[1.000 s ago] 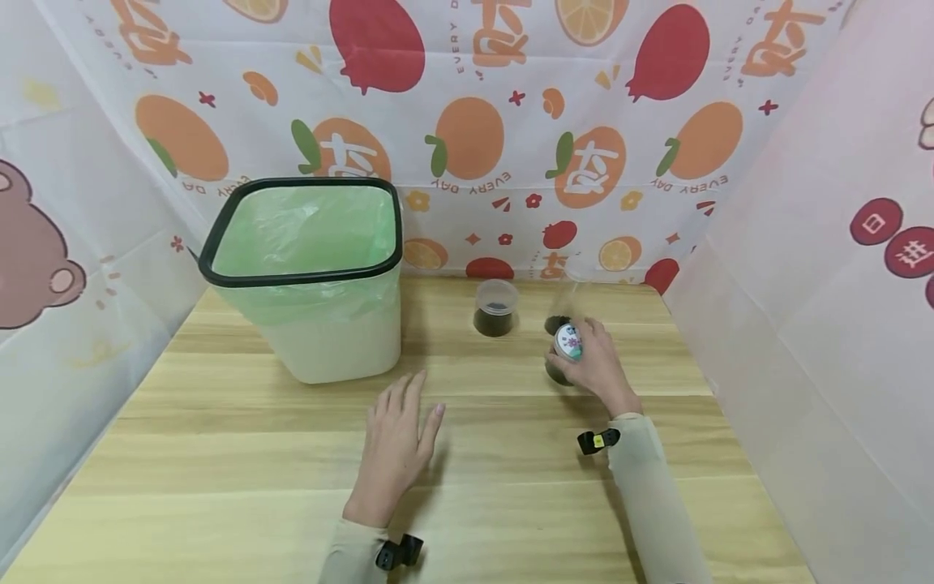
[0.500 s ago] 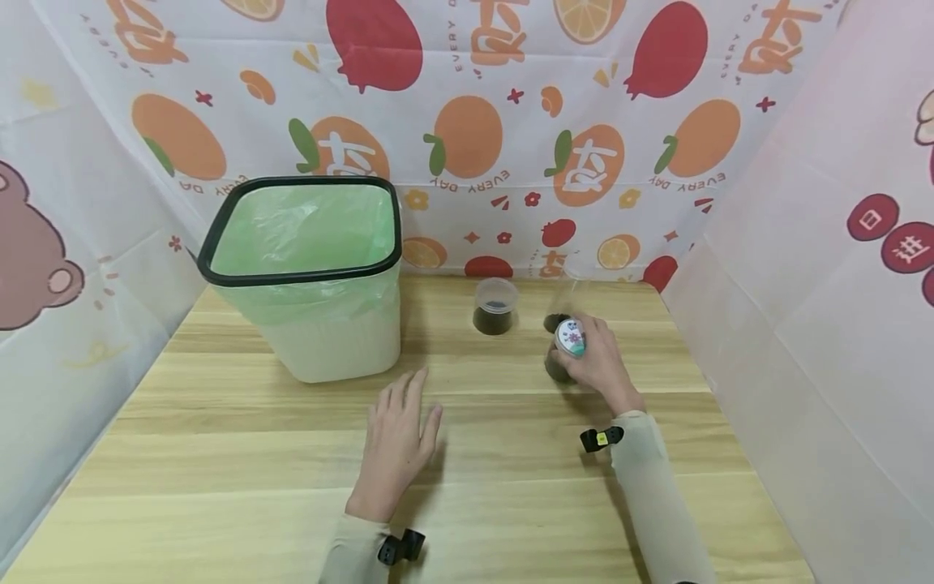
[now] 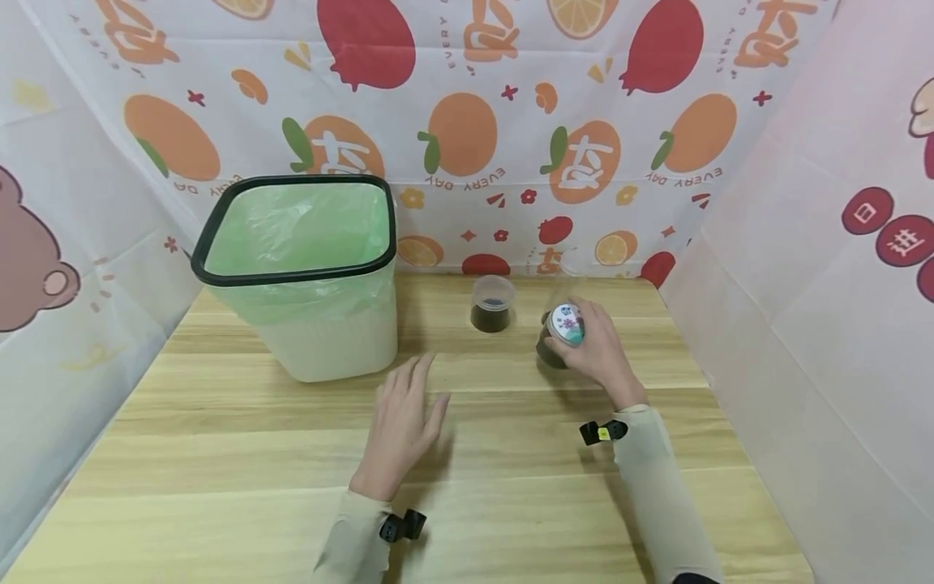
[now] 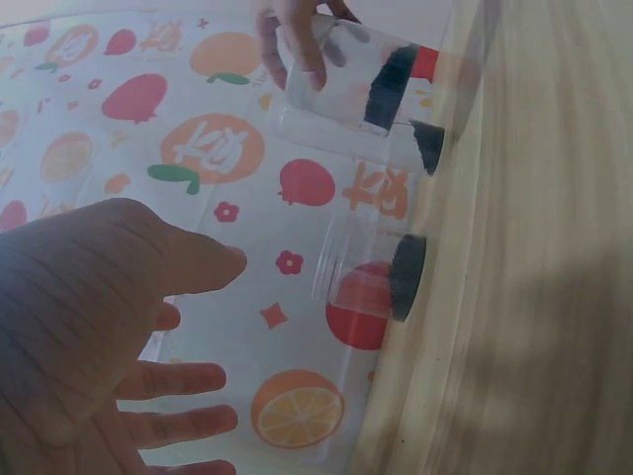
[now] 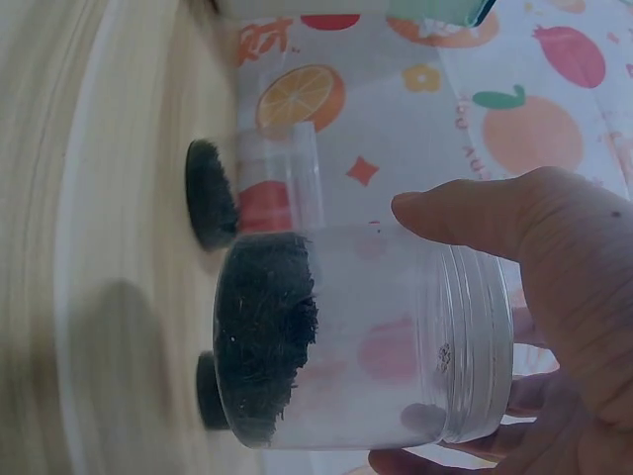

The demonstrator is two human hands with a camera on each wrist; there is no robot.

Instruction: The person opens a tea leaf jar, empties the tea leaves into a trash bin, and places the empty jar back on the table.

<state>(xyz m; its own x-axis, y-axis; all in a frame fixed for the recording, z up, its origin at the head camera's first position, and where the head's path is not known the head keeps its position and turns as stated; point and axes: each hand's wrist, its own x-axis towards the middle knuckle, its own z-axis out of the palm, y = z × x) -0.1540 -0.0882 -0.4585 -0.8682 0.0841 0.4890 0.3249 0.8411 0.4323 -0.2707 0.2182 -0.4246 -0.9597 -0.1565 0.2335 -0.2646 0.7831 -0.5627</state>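
In the head view, my right hand grips a clear round jar with a colourful printed lid top. Dark, dry, shredded stuff, perhaps tea leaves, fills the jar's bottom, seen closely in the right wrist view. The jar is held just above the table, slightly tilted. Behind it stands a taller clear container with dark contents, partly hidden. A short clear jar, also dark at the bottom, stands to the left. My left hand hovers over the table with fingers extended, holding nothing.
A white bin with a black rim and green liner stands at the left on the wooden table. Fruit-printed cloth hangs along the back edge. Pale cloth walls stand on both sides.
My right hand has raised the jar slightly and moved it toward the back, in front of the taller container. The left hand has shifted a little forward, still holding nothing.
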